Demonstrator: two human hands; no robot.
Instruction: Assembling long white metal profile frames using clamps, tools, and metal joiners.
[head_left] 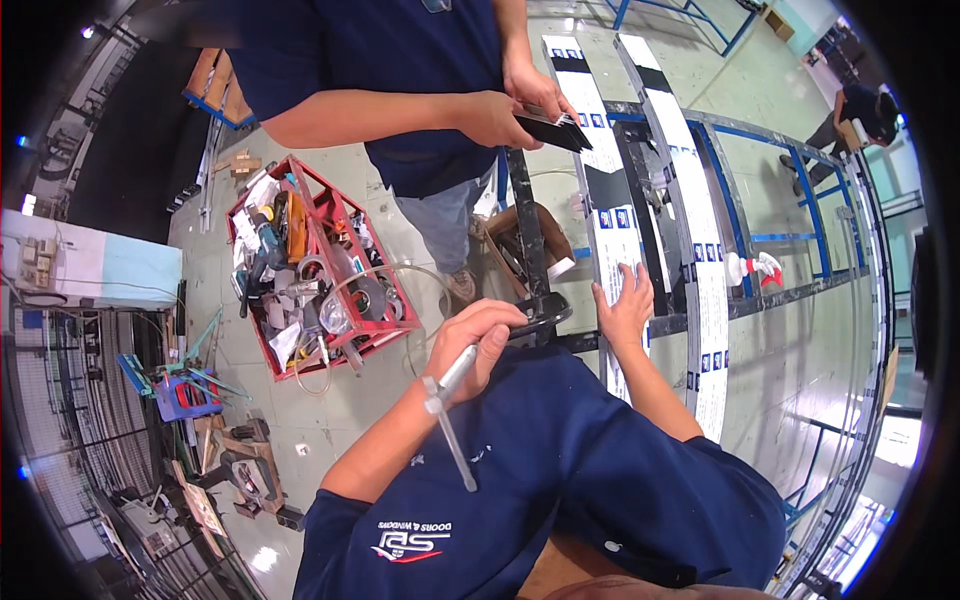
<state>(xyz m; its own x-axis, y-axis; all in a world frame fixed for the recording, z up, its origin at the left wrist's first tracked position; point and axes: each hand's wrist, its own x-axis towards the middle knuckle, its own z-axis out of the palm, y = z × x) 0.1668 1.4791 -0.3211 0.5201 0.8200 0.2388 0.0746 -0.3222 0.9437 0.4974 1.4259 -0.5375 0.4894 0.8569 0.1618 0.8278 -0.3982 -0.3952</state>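
Observation:
My left hand (466, 345) is closed in front of my chest. A black ring-shaped roll (543, 314) sticks out past its fingertips. Against the palm lies a pale, slim tube-shaped tool (458, 372) with a translucent stem (455, 450) pointing down towards me; its exact kind is unclear. My right hand (627, 308) rests with fingers spread on a long profile wrapped in white printed film (617, 245). Alongside lies a second white-wrapped profile (690, 190). Across from me, a person's hands (515, 105) hold a small stack of flat black pieces (555, 130) above the first profile.
A dark metal rack with blue bars (735, 190) bears the profiles. A white and red spray bottle (752, 269) is beside them. On the floor to the left stands a red tool carrier (357, 300) full of tools, near a cardboard box (535, 235). Another person (862, 115) bends at far right.

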